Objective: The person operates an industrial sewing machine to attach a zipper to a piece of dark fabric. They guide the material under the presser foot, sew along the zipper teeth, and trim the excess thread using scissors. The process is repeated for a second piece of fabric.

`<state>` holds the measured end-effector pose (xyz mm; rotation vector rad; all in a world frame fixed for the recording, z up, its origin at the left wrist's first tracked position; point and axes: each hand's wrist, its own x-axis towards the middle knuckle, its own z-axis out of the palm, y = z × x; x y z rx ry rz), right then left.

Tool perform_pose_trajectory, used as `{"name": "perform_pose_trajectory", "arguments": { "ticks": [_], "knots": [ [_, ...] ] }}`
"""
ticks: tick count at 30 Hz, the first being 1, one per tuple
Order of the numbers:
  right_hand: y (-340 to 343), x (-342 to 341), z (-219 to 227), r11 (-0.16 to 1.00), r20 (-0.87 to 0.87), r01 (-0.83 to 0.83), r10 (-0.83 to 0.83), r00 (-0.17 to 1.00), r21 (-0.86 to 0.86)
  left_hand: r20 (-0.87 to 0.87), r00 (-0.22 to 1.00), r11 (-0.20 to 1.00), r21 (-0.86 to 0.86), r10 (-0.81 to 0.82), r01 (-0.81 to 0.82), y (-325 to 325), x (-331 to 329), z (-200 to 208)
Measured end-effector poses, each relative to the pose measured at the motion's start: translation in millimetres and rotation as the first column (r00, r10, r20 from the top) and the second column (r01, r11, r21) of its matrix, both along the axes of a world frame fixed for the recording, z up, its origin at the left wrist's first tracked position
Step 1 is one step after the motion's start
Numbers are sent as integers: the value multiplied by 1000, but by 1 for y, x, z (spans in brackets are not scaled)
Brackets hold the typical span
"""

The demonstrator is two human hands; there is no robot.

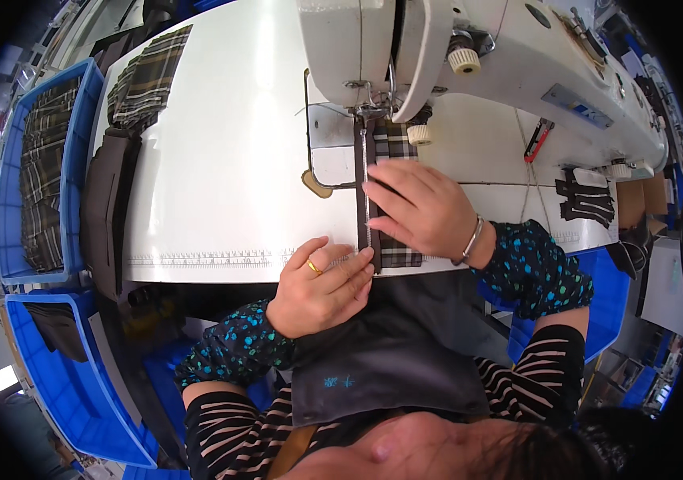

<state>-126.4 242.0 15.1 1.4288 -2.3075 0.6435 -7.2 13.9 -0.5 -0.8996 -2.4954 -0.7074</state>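
Note:
A dark zipper (368, 152) with pale teeth runs lengthwise from under the sewing machine's needle area (365, 110) toward the table's front edge. Beneath its right side lies a black, white and brown plaid fabric piece (402, 253). My left hand (321, 288), with a gold ring, has its fingers together at the zipper's near end and pinches it at the table edge. My right hand (421, 200) rests higher up, its fingers stretched out and spread over the zipper and plaid piece. The presser foot partly hides the zipper's far end.
A red-and-black cutter (538, 141) and several short dark strips (585, 197) lie at the right. Plaid pieces (148, 76) and a folded dark piece (108, 208) lie on the table's left. Blue bins (89, 160) stand beyond that edge. A ruler strip (197, 260) follows the front.

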Motion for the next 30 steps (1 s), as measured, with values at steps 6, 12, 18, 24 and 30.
{"name": "perform_pose_trajectory", "arguments": {
  "ticks": [6,12,18,24,30],
  "knots": [
    [3,-31,-19,986,40,68,-75,996,151,-33,999,999,44,-28,29,-2,-6,-5],
    [2,-31,-16,989,13,41,-43,999,142,-81,996,998,39,-40,44,-6,-5,-6],
    [5,-28,-17,979,13,81,-85,996,186,-35,967,961,-107,253,-256,-61,-9,23],
    [1,-26,-19,979,0,80,-81,997,188,-370,492,412,-277,788,-868,-208,-12,45],
    [3,-27,-17,979,-14,74,-73,997,187,-47,455,435,-222,889,-872,-266,-3,63]
  ]
}}
